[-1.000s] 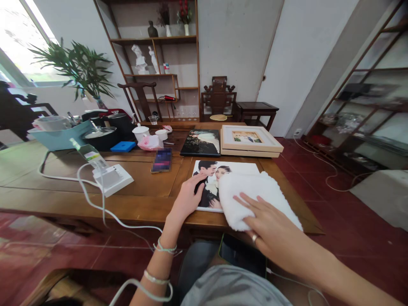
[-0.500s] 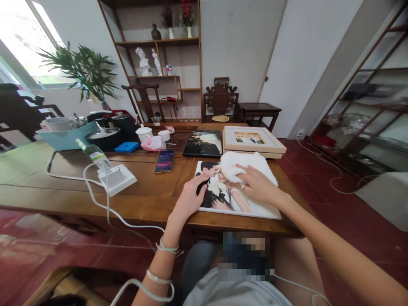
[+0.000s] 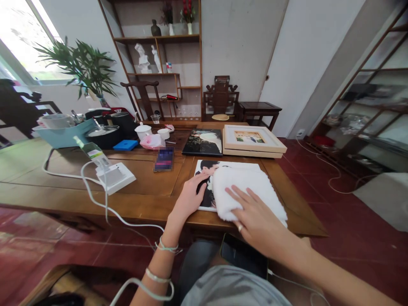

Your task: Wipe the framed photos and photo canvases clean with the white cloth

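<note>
A photo panel point(image 3: 204, 205) with a picture of a couple lies at the table's front edge. My left hand point(image 3: 190, 196) rests flat on its left side, fingers stretched out and holding nothing. In my right hand point(image 3: 251, 216) is a thick, fluffy white cloth point(image 3: 255, 180), pressed onto the panel with the fingers spread over its top. The cloth covers most of the panel's middle and right side. Just behind it lie a dark photo panel point(image 3: 204, 142) and a pale wooden picture frame point(image 3: 255, 139), which rests on another frame-like piece.
Left of the panel, a phone point(image 3: 163, 159) lies on the wooden table point(image 3: 153, 187). Further left stand a white device point(image 3: 117, 178) with cables, a blue box point(image 3: 125, 145), pots and a light-blue tub point(image 3: 60, 138). Another phone point(image 3: 244, 255) lies on my lap.
My right hand has drawn the white cloth toward me, from the panel's far right part down over its near edge. My left hand has stayed in place.
</note>
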`<move>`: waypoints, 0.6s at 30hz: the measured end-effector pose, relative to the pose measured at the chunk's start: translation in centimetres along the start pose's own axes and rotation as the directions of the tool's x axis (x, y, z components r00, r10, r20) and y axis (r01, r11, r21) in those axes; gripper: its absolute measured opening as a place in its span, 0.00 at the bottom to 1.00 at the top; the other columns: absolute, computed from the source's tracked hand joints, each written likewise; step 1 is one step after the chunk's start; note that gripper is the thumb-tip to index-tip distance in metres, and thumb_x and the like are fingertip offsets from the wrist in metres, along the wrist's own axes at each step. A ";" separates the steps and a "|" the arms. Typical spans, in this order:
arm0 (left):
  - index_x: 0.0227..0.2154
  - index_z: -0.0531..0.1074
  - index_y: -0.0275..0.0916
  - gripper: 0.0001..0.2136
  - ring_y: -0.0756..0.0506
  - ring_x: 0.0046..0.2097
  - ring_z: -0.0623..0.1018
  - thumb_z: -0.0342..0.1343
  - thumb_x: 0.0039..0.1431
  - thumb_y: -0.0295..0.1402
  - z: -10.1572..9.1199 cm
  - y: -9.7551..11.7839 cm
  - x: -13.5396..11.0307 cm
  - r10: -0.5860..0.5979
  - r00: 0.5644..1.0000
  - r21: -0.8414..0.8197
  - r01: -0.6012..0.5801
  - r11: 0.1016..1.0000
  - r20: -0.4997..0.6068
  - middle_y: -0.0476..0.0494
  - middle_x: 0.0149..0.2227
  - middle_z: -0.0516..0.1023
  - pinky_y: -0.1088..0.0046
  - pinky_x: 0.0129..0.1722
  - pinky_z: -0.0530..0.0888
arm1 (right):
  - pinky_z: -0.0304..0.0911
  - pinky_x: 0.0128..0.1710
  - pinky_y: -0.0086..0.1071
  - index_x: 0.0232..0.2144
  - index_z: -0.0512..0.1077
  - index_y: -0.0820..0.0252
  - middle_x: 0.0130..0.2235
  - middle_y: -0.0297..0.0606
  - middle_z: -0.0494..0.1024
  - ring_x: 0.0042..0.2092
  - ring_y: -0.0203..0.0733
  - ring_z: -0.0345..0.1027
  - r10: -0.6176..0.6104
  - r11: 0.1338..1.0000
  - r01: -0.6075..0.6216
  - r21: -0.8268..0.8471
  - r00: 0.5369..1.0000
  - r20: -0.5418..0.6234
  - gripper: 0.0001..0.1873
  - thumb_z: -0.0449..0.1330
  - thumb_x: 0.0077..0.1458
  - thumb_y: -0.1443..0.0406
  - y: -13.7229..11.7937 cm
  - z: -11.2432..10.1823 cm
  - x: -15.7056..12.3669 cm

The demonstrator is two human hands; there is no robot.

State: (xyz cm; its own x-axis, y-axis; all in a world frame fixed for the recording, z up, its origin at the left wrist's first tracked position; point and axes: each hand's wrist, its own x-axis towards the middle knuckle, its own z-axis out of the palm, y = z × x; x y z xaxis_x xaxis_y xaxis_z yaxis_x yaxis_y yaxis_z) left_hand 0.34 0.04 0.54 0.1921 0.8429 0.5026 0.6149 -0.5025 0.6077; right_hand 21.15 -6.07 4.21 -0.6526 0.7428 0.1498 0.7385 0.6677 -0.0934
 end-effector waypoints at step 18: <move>0.45 0.74 0.37 0.14 0.42 0.54 0.73 0.49 0.59 0.25 0.1 -0.2 0.0 0.011 1.000 0.020 -0.011 1.000 -0.007 0.38 0.50 0.76 0.59 0.57 0.68 | 0.47 0.60 0.51 0.46 0.73 0.61 0.61 0.47 0.62 0.63 0.50 0.49 0.028 0.998 -0.025 0.054 0.998 -0.053 0.21 0.51 0.52 0.72 6.4 0.4 5.3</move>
State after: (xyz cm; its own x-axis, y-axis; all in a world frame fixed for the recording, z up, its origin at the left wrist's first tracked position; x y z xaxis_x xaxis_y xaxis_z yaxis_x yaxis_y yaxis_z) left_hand 0.28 0.13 0.36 0.1936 0.8361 0.5132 0.6283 -0.5075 0.5896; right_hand 22.41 2.16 4.03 -0.6217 0.7575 0.1991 0.7444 0.6505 -0.1506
